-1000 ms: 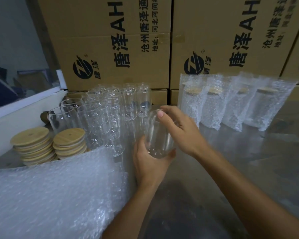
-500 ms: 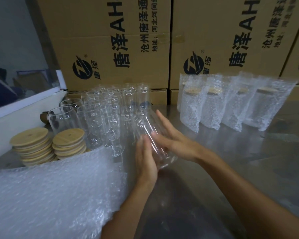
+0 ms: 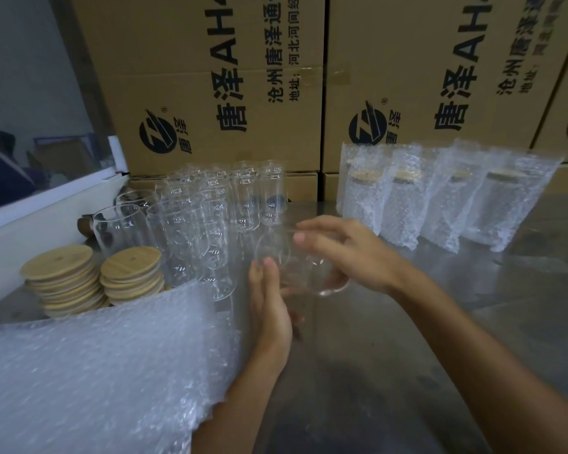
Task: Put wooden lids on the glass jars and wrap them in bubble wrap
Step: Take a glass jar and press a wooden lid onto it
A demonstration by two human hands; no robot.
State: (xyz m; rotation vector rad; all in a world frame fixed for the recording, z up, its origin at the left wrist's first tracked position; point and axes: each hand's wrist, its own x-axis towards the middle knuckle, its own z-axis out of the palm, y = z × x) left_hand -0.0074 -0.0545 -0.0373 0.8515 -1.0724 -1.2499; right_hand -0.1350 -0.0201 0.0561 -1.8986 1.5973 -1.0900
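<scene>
I hold a clear glass jar (image 3: 312, 273) on its side above the steel table (image 3: 391, 371). Its open mouth points left. My left hand (image 3: 271, 309) cups it from below, thumb up against the near side. Reaching over the top, my right hand (image 3: 351, 253) holds it near the base. The jar has no lid. Two stacks of round wooden lids (image 3: 59, 263) (image 3: 132, 262) sit at the left. A pile of bubble wrap sheets (image 3: 95, 365) lies in front of them, beside my left forearm.
Several bare glass jars (image 3: 210, 217) stand crowded behind my left hand. Several lidded jars in bubble wrap (image 3: 440, 204) stand in a row at the back right. Large cardboard boxes (image 3: 210, 77) wall off the back. A white ledge (image 3: 46, 204) runs along the left.
The jar has turned from base-down to lying on its side between my hands. My left hand slid to its near side and my right fingers stretched over the top.
</scene>
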